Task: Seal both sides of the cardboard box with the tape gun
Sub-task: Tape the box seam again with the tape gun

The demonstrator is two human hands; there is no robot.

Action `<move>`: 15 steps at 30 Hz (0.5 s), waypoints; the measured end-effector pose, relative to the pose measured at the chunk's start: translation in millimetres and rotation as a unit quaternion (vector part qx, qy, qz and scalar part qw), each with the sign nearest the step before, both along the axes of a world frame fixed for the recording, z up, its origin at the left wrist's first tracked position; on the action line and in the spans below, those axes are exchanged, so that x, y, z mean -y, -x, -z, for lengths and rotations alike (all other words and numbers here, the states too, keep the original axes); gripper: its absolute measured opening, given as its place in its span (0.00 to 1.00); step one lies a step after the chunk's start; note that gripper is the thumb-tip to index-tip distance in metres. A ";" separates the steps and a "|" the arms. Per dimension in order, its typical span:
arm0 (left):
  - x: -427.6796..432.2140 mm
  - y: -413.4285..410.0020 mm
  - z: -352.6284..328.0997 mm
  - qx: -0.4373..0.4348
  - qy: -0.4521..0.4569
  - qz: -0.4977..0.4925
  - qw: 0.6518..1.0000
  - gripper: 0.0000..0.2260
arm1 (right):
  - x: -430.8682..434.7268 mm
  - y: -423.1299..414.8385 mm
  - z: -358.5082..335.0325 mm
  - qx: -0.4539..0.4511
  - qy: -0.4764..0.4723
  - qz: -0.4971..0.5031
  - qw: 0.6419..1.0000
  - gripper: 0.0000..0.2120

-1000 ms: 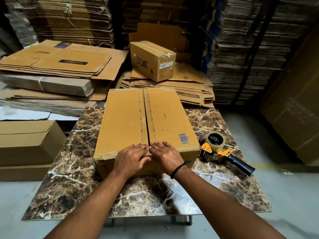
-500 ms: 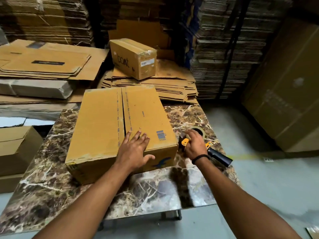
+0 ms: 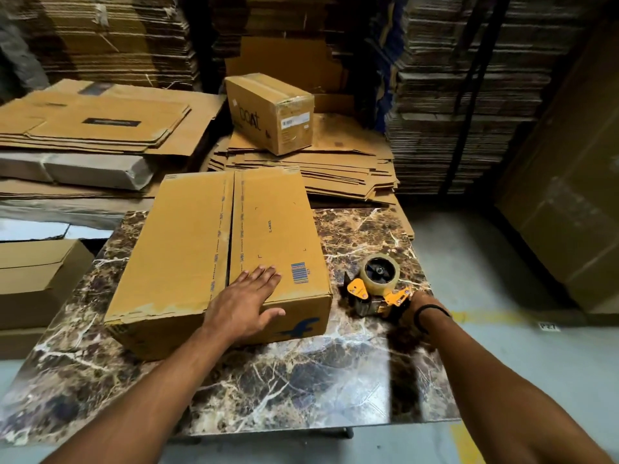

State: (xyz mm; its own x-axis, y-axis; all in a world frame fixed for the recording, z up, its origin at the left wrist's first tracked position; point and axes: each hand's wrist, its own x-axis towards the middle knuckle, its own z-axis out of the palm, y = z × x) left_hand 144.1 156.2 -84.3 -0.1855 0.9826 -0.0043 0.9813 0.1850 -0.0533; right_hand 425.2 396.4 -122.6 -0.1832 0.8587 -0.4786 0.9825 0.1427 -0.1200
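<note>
On marble table (image 3: 301, 380) amid cardboard stacks (image 3: 452, 95), left hand (image 3: 244, 303) flat on box (image 3: 181, 249), right hand (image 3: 422, 303) grips tape gun (image 3: 375, 286).

We saw a brown marble-patterned table (image 3: 301, 380) standing on a grey floor (image 3: 502, 363), which carried a yellow line (image 3: 485, 318) and a small label (image 3: 549, 326) just beside that line. Behind the table we noted a small taped box (image 3: 269, 112) sitting tilted on a low pile of flattened cartons (image 3: 335, 175), with more flattened sheets (image 3: 100, 122) spread to the left above a grey wrapped bundle (image 3: 83, 170). We also found a closed brown carton (image 3: 33, 279) low at the left, and tall stacks of cardboard (image 3: 452, 95) filled the back.
</note>
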 end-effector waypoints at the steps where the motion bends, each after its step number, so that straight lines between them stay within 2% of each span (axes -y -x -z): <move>1: -0.4 -0.7 -0.5 0.001 -0.002 -0.003 1.000 0.39 | -4.4 0.0 -4.3 0.001 0.018 -0.017 1.000 0.10; 2: -0.6 -1.1 -0.2 -0.001 -0.002 -0.005 1.000 0.38 | -8.1 -1.0 -5.1 0.007 0.036 -0.035 0.999 0.14; 5: 0.1 -1.8 -1.1 -0.002 0.004 -0.012 1.000 0.36 | -18.1 -5.4 3.5 0.022 0.117 -0.063 0.991 0.43; 6: 0.4 -2.2 -1.6 -0.002 0.003 -0.014 1.000 0.37 | -27.3 -10.6 19.1 -0.012 0.153 -0.054 0.987 0.49; 7: 0.5 -2.8 -2.1 -0.001 0.002 -0.015 1.000 0.37 | -34.3 -15.9 33.1 -0.056 0.193 -0.027 0.979 0.50; 9: 0.6 -4.5 -3.7 0.006 -0.004 -0.018 1.000 0.37 | -23.6 -21.3 29.3 -0.112 0.263 0.026 0.958 0.47; 11: 0.0 -5.9 -4.9 0.009 -0.006 -0.021 1.000 0.36 | -8.2 -25.0 22.9 -0.161 0.307 0.050 0.937 0.30; 12: -0.4 -5.6 -4.5 0.006 -0.002 -0.021 1.000 0.36 | -4.0 -27.6 25.1 -0.192 0.358 0.072 0.911 0.23; 14: -1.1 -4.0 -2.1 0.004 0.002 -0.022 1.000 0.37 | 2.7 -29.4 31.8 -0.281 0.495 0.126 0.813 0.17; 15: -1.1 -3.3 -1.1 0.005 0.002 -0.022 1.000 0.38 | 6.7 -29.2 32.2 -0.317 0.523 0.135 0.779 0.14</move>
